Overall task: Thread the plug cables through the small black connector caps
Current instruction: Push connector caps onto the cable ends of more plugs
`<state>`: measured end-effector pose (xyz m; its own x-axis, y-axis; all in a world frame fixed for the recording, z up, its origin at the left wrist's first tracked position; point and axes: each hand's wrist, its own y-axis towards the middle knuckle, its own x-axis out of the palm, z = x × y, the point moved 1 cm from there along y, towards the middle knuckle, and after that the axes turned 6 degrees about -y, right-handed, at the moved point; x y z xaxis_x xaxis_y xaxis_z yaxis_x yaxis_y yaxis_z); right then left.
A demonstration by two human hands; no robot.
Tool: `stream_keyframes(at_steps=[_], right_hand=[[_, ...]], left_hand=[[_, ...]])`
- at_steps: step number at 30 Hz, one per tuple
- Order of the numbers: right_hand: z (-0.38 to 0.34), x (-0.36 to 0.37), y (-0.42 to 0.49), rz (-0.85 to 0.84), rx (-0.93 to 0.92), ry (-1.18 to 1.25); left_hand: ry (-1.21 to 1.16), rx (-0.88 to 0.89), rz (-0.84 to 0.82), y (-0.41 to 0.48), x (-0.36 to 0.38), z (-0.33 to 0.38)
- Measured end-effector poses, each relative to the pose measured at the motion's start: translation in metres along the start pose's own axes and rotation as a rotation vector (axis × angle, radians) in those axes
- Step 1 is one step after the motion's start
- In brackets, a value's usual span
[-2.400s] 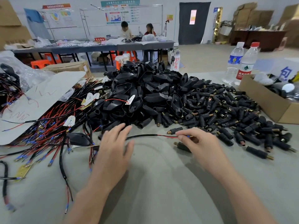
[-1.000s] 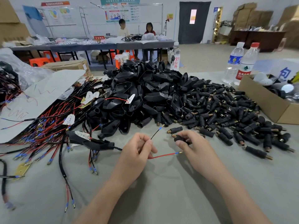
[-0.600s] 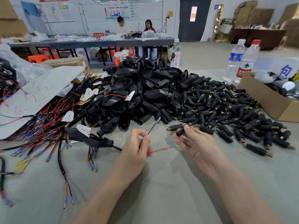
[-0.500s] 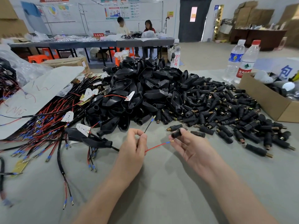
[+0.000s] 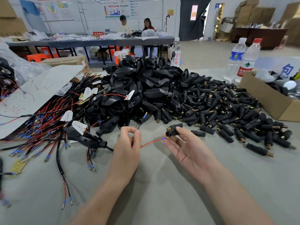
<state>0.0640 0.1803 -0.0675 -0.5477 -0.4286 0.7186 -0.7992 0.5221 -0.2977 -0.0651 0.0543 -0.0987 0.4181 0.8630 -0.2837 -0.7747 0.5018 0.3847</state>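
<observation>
Cap's off the table since a second ago. Left hand [image 5: 128, 148] pinches the plug cable [image 5: 109, 148] near centre. Red wire [image 5: 151, 142] tip sits just short of the connector cap [image 5: 172, 132] mouth. Right hand [image 5: 190, 150], palm up, grips it at the fingertips. Not threaded yet. Cardboard box [image 5: 266, 101] far right holds dark parts, details unclear.

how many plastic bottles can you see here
3. A blue-label bottle and a red-cap bottle stand side by side at the far right, by the cardboard box; a bottle with red characters stands behind the black pile. More may be hidden.
</observation>
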Motion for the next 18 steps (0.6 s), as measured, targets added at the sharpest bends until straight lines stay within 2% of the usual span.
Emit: stream_keyframes(at_steps=[18], right_hand=[[0.0024, 0.0024, -0.0007, -0.001, 0.009, -0.063]], left_hand=[[-0.009, -0.046, 0.024, 0.0029, -0.0018, -0.0002]])
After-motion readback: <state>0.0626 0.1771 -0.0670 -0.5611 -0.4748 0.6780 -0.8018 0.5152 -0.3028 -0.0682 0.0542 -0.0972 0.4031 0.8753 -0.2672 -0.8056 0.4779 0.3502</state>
